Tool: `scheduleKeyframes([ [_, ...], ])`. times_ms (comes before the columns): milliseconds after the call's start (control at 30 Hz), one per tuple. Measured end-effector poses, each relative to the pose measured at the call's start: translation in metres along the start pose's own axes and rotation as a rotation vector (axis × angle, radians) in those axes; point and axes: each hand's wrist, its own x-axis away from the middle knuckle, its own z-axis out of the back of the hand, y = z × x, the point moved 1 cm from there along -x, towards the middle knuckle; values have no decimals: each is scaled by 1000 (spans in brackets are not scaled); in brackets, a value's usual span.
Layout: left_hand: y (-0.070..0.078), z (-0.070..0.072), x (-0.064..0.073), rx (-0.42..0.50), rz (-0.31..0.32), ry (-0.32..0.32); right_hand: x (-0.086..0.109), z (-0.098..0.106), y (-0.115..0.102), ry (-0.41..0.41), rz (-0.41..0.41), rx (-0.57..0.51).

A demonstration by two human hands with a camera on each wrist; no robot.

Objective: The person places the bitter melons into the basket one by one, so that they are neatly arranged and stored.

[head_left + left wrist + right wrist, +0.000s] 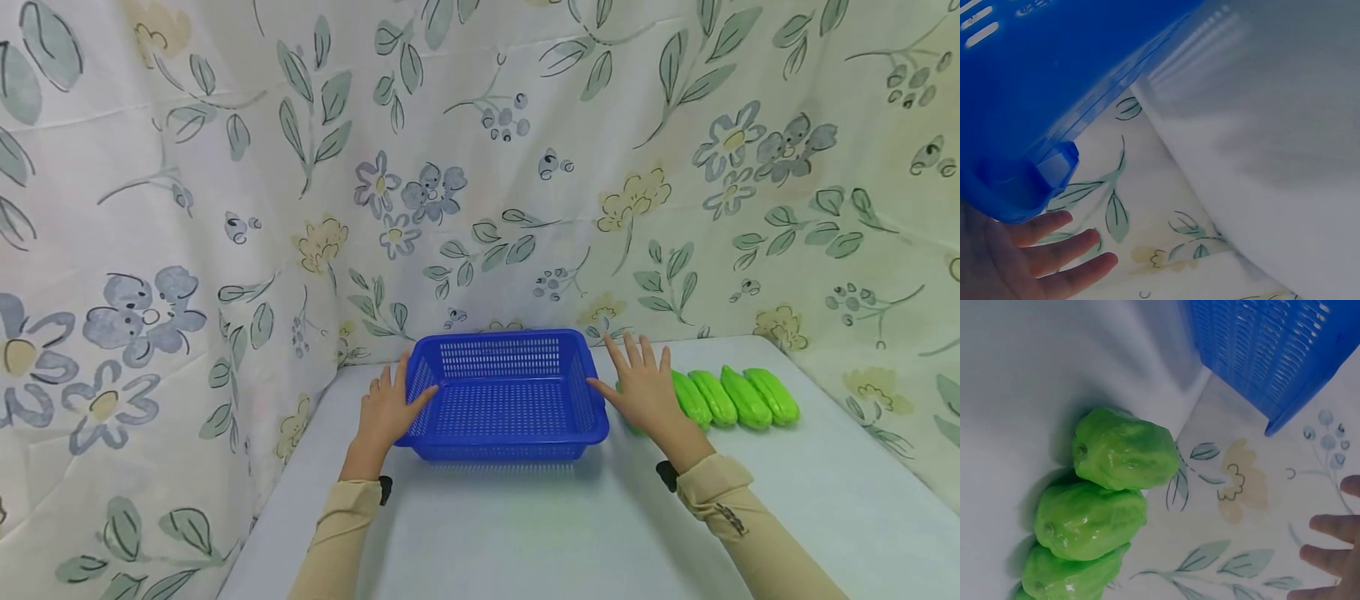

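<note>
sleeved right hand (647, 396) partly hides green vegetables (745, 402) beside basket (502, 443)

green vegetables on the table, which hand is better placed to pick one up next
Right, most likely: the right hand is spread out, seems to hold nothing, and is beside the green vegetables. The left hand is across the blue basket from them.

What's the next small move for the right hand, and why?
Probably shift the right hand sideways toward the green vegetables: they lie on the table just beyond it, its fingers are spread and hold nothing, and the blue basket between it and the left hand looks empty.
</note>
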Motion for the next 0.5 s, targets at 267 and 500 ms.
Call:
scheduleKeyframes([
  [267, -5, -7, -2, 22, 24, -28, 2, -8, 5, -14, -15, -34],
  [500, -9, -12, -6, 64, 44, -50, 3, -12, 7, -44, -32, -59],
])
